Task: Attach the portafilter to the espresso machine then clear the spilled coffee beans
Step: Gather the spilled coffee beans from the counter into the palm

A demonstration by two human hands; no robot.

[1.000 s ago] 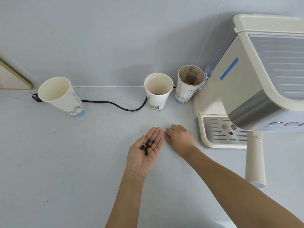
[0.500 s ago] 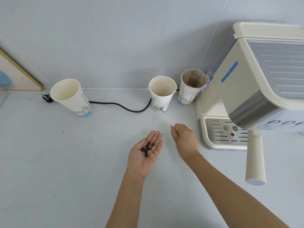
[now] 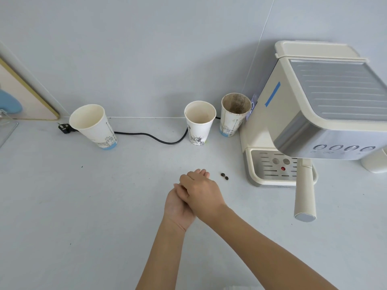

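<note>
Two dark coffee beans (image 3: 224, 176) lie on the white counter just left of the cream espresso machine (image 3: 293, 114). The portafilter's cream handle (image 3: 304, 193) sticks out toward me from under the machine's head. My left hand (image 3: 178, 210) is held palm up above the counter. My right hand (image 3: 201, 191) lies across it, palm down, fingers over the left palm. The beans that lay in the left palm are hidden under the right hand. The loose beans sit a short way right of my right fingertips.
Three paper cups stand along the back wall: one at the left (image 3: 92, 124), one in the middle (image 3: 200, 122), a stained one (image 3: 234, 114) beside the machine. A black power cable (image 3: 150, 137) runs between them. The drip tray (image 3: 272, 168) is below the machine's head.
My right hand has moved left from the counter onto my upturned left palm, covering the beans there. Two beans on the counter have come into sight. The camera tilted slightly.
</note>
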